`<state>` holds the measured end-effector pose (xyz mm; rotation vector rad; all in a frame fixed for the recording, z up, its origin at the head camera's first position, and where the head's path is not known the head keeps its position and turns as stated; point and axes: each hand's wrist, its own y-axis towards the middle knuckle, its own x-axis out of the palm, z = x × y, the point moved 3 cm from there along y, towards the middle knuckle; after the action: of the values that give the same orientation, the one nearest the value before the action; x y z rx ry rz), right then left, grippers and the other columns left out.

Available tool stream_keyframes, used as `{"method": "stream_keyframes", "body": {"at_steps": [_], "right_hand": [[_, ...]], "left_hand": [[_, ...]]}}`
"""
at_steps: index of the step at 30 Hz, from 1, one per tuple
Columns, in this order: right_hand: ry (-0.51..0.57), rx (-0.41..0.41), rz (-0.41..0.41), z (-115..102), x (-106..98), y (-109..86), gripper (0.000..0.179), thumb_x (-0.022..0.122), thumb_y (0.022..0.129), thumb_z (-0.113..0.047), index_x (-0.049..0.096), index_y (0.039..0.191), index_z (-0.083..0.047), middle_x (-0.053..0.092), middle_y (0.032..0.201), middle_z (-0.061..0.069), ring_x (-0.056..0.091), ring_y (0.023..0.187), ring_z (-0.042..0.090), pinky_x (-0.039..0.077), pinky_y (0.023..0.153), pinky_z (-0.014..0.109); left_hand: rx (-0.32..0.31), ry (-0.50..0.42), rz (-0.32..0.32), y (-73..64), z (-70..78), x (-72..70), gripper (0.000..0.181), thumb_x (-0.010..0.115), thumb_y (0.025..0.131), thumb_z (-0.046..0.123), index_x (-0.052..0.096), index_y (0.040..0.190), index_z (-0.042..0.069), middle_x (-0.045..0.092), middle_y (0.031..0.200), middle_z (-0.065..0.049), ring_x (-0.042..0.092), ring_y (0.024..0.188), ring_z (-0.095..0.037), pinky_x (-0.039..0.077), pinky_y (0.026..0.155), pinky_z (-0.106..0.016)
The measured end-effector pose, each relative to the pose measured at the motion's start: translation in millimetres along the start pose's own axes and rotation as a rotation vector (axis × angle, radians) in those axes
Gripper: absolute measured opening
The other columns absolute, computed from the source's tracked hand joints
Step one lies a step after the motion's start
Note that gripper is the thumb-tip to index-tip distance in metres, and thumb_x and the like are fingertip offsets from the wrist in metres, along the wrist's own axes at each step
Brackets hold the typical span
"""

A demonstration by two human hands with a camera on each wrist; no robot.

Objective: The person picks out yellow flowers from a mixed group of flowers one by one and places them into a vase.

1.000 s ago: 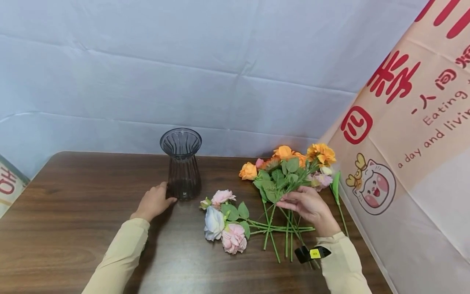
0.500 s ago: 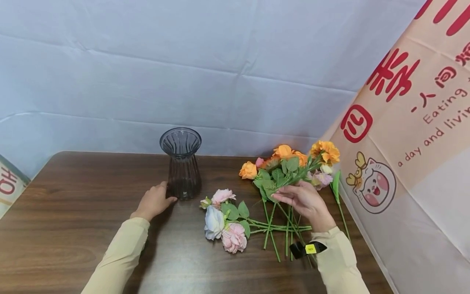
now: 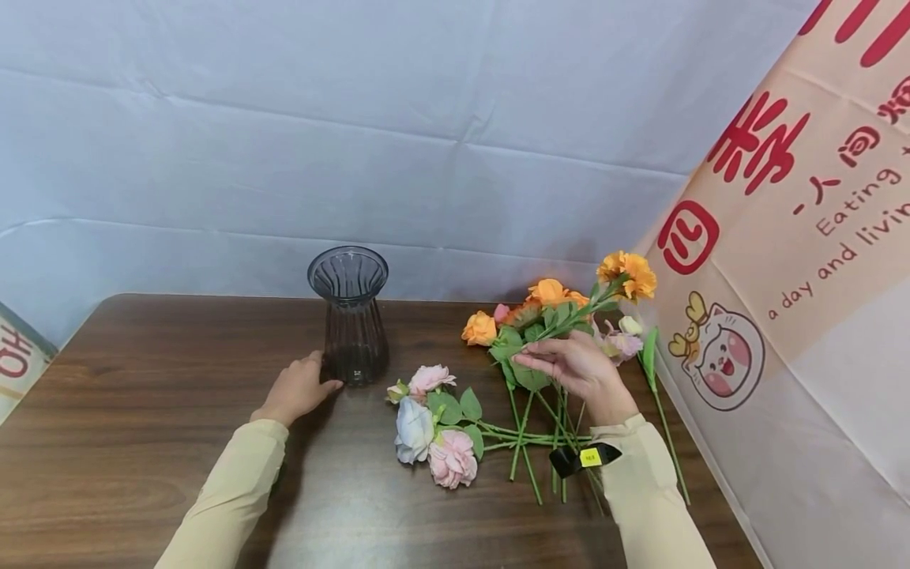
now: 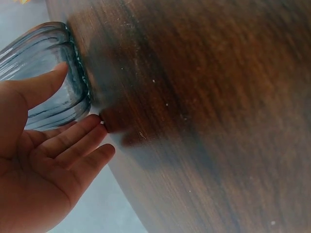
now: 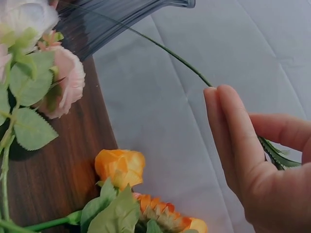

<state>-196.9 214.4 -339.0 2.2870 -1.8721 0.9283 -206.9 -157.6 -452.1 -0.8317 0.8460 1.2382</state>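
My left hand [image 3: 298, 391] rests on the table at the foot of a dark, see-through ribbed glass vase [image 3: 355, 344]. In the left wrist view its thumb [image 4: 46, 87] overlaps the glass and its fingers lie nearly straight along the side. At the right, my right hand [image 3: 586, 371] pinches the green stem [image 5: 180, 58] of an orange flower [image 3: 629, 275] between thumb and fingers. This flower leans up and to the right, above a pile of orange flowers [image 3: 549, 292] with green leaves. In the right wrist view the stem points toward the vase.
Pink and pale blue flowers [image 3: 415, 431] lie in front of the vase, their stems crossing others on the brown table [image 3: 341, 506]. A single leafy stem [image 3: 661, 403] lies by the printed cloth [image 3: 739, 316] at the right. A pale cloth [image 3: 284, 174] hangs behind.
My right hand has moved up and to the left, lifting the orange flower away from the pile. The left hand and the vase stay in place.
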Motion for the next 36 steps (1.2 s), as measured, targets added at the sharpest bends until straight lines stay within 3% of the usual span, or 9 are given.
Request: {"method": "stream_keyframes", "body": {"at_steps": [5,9,12,19,36], "right_hand": [[0.069,-0.010,-0.010,-7,4,0.1,0.032,0.034,0.088,0.019,0.064,0.084,0.012,0.057,0.092,0.028,0.064,0.086,0.034,0.049,0.086,0.036],[0.100,-0.027,0.006,-12,9,-1.0,0.030,0.035,0.087,0.020,0.064,0.088,0.011,0.052,0.099,0.027,0.063,0.087,0.035,0.047,0.088,0.039],[0.108,-0.035,0.007,-18,15,-1.2,0.028,0.037,0.087,0.020,0.063,0.088,0.010,0.053,0.094,0.026,0.063,0.085,0.034,0.047,0.088,0.039],[0.115,-0.064,-0.026,-37,32,-2.7,0.032,0.036,0.087,0.019,0.062,0.071,0.011,0.056,0.089,0.026,0.064,0.087,0.035,0.049,0.086,0.037],[0.210,-0.140,-0.027,-68,70,2.8,0.024,0.041,0.085,0.021,0.064,0.078,0.017,0.049,0.099,0.030,0.062,0.089,0.040,0.047,0.088,0.043]], "left_hand": [[0.006,0.005,0.010,0.5,-0.9,1.1,0.063,0.064,0.086,0.023,0.038,0.125,-0.019,0.051,0.114,-0.037,0.052,0.101,-0.048,0.045,0.083,-0.055],[0.009,0.006,0.014,0.9,-1.2,1.2,0.062,0.064,0.086,0.023,0.039,0.124,-0.019,0.051,0.113,-0.037,0.053,0.100,-0.048,0.045,0.083,-0.055],[0.008,0.007,0.010,0.7,-0.7,0.4,0.062,0.064,0.086,0.023,0.039,0.124,-0.019,0.051,0.113,-0.037,0.052,0.100,-0.048,0.045,0.083,-0.055],[0.006,0.005,0.007,0.2,-0.2,0.3,0.062,0.064,0.086,0.023,0.039,0.125,-0.018,0.051,0.114,-0.036,0.052,0.101,-0.048,0.045,0.083,-0.055],[0.022,0.001,0.012,0.1,-1.5,0.9,0.064,0.064,0.086,0.023,0.038,0.125,-0.020,0.050,0.115,-0.037,0.051,0.102,-0.049,0.044,0.083,-0.056]]}}
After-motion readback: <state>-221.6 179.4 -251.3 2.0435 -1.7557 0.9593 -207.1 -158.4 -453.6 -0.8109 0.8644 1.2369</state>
